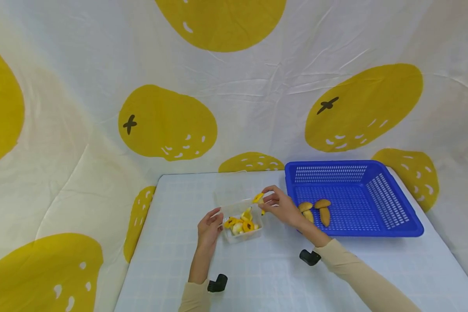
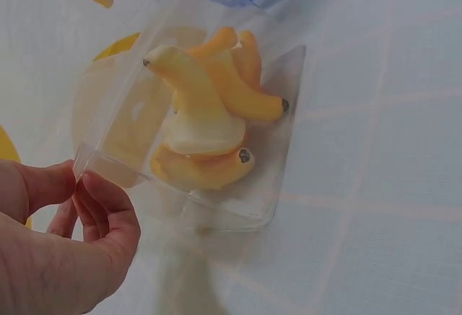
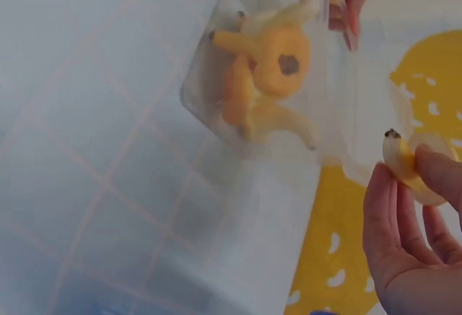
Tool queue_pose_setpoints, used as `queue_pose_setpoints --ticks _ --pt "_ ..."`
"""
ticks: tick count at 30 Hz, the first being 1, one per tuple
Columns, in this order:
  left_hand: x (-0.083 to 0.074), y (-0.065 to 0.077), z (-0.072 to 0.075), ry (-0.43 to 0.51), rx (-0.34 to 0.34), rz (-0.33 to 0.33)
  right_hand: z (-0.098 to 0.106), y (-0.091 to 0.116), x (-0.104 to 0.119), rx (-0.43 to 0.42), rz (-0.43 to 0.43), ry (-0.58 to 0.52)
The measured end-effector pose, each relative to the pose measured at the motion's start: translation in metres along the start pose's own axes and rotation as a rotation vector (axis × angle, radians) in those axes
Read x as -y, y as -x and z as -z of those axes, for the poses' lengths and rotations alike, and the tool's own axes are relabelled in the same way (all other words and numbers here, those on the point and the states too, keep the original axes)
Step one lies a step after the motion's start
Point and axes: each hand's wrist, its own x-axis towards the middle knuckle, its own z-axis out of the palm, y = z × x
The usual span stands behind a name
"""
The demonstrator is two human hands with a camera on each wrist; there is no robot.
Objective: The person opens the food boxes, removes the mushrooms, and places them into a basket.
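Note:
A clear plastic box (image 1: 245,238) stands on the table, with several yellow mushroom-like pieces (image 2: 195,102) heaped in it. Each piece has a curved stem with a dark tip, and some show an orange flared cap. Thumb and fingers of my left hand (image 1: 208,229) pinch the box's rim at its left side. Above the box's right side, my right hand (image 1: 284,209) holds one more yellow mushroom-like piece (image 3: 404,162) between thumb and fingertips, apart from the box.
The blue plastic basket (image 1: 359,186) stands to the right, under my right forearm's far side. Inside it lie two brown-capped mushrooms (image 1: 324,213) near its left wall. The box's clear lid (image 1: 228,196) is spread open behind it. A cloth (image 1: 253,108) with yellow fruit prints hangs behind the table.

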Motion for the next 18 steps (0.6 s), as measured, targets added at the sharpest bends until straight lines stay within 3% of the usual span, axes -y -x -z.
queue_pose_setpoints --ticks 5,12,18 --pt "-0.002 0.000 0.000 0.000 0.003 0.012 0.020 0.006 -0.011 -0.037 -0.041 -0.008" --pt "-0.001 0.000 -0.001 -0.019 0.006 0.011 0.048 0.014 -0.023 -0.064 -0.067 -0.132" --pt "-0.001 0.002 0.000 -0.019 -0.006 0.001 0.066 0.021 -0.025 -0.121 -0.119 -0.110"
